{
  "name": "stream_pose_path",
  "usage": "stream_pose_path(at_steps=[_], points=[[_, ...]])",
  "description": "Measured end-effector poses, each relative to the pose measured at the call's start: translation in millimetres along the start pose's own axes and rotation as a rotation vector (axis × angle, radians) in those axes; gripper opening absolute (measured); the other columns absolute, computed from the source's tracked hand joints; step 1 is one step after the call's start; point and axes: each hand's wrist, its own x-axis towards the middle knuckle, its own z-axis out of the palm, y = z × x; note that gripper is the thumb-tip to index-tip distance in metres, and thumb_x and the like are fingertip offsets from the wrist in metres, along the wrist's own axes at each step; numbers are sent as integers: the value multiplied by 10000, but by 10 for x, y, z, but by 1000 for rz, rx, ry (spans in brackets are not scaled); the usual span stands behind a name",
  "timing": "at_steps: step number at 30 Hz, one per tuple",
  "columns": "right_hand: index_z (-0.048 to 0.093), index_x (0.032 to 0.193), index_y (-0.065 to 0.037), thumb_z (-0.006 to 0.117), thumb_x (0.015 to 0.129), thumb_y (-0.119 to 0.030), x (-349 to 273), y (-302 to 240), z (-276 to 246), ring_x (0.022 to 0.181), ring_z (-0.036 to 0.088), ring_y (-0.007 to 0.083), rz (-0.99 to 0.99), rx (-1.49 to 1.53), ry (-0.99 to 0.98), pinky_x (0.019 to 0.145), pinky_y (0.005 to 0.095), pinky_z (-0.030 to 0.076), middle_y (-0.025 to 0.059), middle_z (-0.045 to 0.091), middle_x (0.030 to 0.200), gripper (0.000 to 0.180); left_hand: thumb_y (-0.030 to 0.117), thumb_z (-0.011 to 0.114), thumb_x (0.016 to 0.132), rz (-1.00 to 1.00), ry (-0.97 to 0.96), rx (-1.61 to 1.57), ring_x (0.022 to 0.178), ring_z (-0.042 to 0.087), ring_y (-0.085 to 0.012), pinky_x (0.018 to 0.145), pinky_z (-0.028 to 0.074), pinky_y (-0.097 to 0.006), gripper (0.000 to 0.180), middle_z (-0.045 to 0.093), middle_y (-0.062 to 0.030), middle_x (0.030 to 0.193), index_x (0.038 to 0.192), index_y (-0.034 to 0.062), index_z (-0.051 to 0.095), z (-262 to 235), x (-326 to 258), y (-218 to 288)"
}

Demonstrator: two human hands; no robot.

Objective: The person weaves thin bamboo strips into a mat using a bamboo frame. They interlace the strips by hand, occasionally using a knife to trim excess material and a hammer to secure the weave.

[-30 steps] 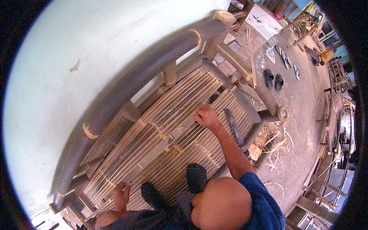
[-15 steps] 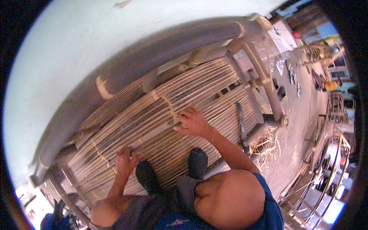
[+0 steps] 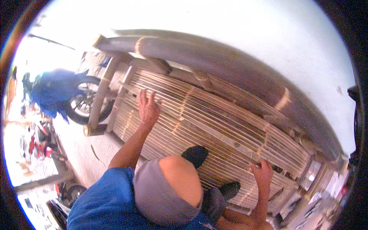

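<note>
A long bamboo bench seat of narrow, pale slats lies beneath me, with a narrow lengthwise gap between some slats. My left hand rests on the slats near the left end, fingers spread and slightly bent. Farther right, my right hand touches the slats beside a binding strip, its thumb and fingers apart and curved. A thin slat runs along the gap between my two hands. Whether either hand's fingertips press on this slat is too blurred to tell. My dark-covered feet stand on the seat.
A thick dark bamboo pole forms the bench's back against a pale wall. Bamboo posts frame the left end. Beyond them stands a motorcycle wheel beside a blue cover. Scattered items lie at the lower right.
The view has swung toward the bench's left end, bringing the motorcycle into sight. My left hand has reached out along the slats to the left, and my hands are farther apart.
</note>
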Motion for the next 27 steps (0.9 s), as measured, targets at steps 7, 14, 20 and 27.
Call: stream_pose_path(at_steps=[7, 14, 20, 27], points=[[669, 966, -32, 796, 762, -385, -159, -42, -194, 971, 601, 359, 128, 41, -88, 907, 468, 466, 157, 658, 980, 428, 278, 713, 847, 72, -73, -92, 1266, 410, -472, 1078, 340, -577, 378, 523, -239, 1235, 1148, 79, 603, 79, -185, -104], [676, 992, -39, 795, 769, -331, -180, 45, 37, 984, 600, 362, 32, 52, -45, 902, 466, 467, 163, 659, 993, 386, 275, 718, 831, 62, -207, -33, 1274, 401, -471, 1101, 320, -568, 429, 505, -263, 1264, 1192, 85, 586, 227, -397, -254], [678, 1007, -28, 793, 769, -348, -120, 172, 238, 989, 607, 379, 1, 40, -24, 909, 477, 467, 175, 663, 1015, 415, 247, 729, 799, 58, -209, -49, 1324, 365, -466, 1130, 304, -549, 449, 493, -267, 1292, 1198, 98, 586, 329, -436, -331], [685, 985, -3, 792, 765, -335, -162, 197, 319, 953, 615, 391, -71, -77, 51, 851, 460, 482, 188, 658, 977, 413, 225, 753, 763, 61, -277, -25, 1328, 368, -451, 1117, 317, -544, 453, 491, -242, 1289, 1166, 95, 595, 271, -443, -353]])
